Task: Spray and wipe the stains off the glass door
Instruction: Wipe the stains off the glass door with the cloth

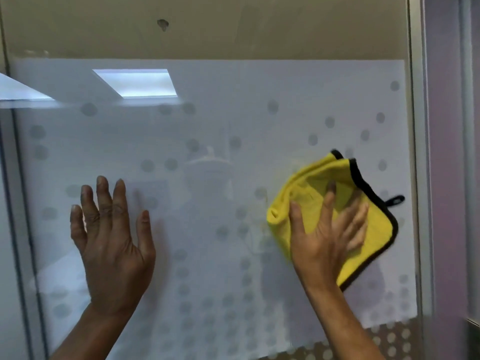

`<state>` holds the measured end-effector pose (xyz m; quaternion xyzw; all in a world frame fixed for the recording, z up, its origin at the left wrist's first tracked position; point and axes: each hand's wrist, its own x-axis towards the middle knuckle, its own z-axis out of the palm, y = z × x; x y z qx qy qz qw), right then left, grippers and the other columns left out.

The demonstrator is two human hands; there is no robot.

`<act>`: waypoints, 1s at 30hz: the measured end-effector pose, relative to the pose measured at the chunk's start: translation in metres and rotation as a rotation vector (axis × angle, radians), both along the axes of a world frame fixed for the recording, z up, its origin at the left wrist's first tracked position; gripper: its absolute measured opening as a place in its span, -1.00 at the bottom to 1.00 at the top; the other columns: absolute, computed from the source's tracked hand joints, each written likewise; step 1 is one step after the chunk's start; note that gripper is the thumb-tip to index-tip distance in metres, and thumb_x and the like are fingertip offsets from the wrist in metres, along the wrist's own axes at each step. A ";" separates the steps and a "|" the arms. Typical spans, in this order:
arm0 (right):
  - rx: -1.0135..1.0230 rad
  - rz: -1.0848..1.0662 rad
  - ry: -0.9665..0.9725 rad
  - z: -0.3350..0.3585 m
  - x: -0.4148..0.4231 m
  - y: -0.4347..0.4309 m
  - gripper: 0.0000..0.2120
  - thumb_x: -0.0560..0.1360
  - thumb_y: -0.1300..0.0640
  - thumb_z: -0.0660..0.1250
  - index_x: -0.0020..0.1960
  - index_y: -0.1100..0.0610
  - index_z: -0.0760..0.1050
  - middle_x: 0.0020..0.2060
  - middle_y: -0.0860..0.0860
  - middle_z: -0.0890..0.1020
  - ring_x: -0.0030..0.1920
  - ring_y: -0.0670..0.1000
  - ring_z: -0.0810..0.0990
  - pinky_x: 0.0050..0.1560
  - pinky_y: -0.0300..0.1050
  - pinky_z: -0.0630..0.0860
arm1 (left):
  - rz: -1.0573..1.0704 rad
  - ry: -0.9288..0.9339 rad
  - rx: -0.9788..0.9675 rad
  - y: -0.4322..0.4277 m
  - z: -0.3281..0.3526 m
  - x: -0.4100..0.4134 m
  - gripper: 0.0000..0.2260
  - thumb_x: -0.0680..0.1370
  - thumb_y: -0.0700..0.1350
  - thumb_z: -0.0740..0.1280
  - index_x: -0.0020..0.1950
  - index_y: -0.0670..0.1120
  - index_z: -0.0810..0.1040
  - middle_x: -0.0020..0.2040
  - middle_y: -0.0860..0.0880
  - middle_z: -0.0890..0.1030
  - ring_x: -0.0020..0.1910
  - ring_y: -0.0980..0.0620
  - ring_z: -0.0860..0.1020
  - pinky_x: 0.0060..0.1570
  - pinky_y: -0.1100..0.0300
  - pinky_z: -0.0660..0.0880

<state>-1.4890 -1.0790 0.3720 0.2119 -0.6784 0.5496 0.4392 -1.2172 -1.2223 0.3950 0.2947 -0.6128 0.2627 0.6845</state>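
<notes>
1. Right hand point(324, 235), fingers spread, presses the yellow cloth point(306, 193) on the right side of the glass door point(207, 178).
2. Left hand point(111, 240) is flat, fingers straight, holding nothing.
3. Best to rub firmly over every stain.

Crumpled yellow cloth point(311, 193) lies against frosted, dotted glass door point(207, 126).

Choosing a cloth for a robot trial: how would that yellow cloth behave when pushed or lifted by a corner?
Probably floppy: the yellow cloth bunches into folds under the right hand. Likely light, since the flat hand alone pins it against the glass door. Lifted, it would probably drape.
</notes>
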 end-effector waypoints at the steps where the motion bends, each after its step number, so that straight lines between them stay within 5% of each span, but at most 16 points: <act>1: -0.002 -0.010 0.033 0.014 0.006 -0.003 -0.21 0.59 -0.49 0.03 0.64 -0.01 0.26 0.65 0.29 0.16 0.65 0.34 0.11 0.58 0.37 0.11 | -0.002 -0.006 0.003 0.001 0.000 0.000 -0.48 0.76 0.02 0.09 0.68 -0.18 0.23 0.70 -0.22 0.20 0.72 -0.19 0.08 0.67 -0.10 -0.05; 8: 0.108 0.040 0.327 0.047 0.077 -0.036 -0.22 0.55 -0.50 0.12 0.62 -0.08 0.30 0.64 0.29 0.21 0.66 0.34 0.11 0.57 0.40 0.08 | -0.106 0.016 -0.030 -0.001 0.000 0.001 -0.57 0.78 -0.07 0.08 0.64 -0.18 0.31 0.67 -0.23 0.26 0.70 -0.20 0.14 0.68 -0.03 -0.08; 14: 0.341 0.192 0.482 -0.061 0.143 -0.056 -0.15 0.52 -0.52 0.15 0.68 -0.15 0.09 0.70 0.22 0.02 0.68 0.32 -0.02 0.61 0.41 -0.06 | -0.312 0.064 -0.026 -0.020 -0.007 0.008 -0.62 0.80 -0.11 0.09 0.63 -0.04 0.33 0.67 0.01 0.27 0.70 -0.08 0.18 0.56 -0.40 0.22; 24: 0.331 0.091 0.225 -0.177 0.104 -0.036 -0.11 0.47 -0.59 0.09 0.68 -0.22 0.05 0.70 0.18 -0.03 0.68 0.27 0.01 0.64 0.27 -0.04 | -0.132 0.026 0.031 -0.004 -0.034 0.000 -0.55 0.78 -0.08 0.12 0.67 -0.15 0.26 0.69 -0.26 0.21 0.69 -0.28 0.14 0.58 -0.41 0.13; 30: 0.070 -0.029 -0.081 -0.171 0.028 -0.010 -0.20 0.57 -0.48 0.07 0.41 0.18 0.50 0.46 0.34 0.29 0.60 0.42 0.21 0.52 0.37 0.19 | -0.083 0.024 0.037 -0.002 -0.034 -0.002 -0.54 0.78 -0.03 0.10 0.67 -0.15 0.25 0.69 -0.25 0.21 0.71 -0.23 0.09 0.63 -0.30 0.04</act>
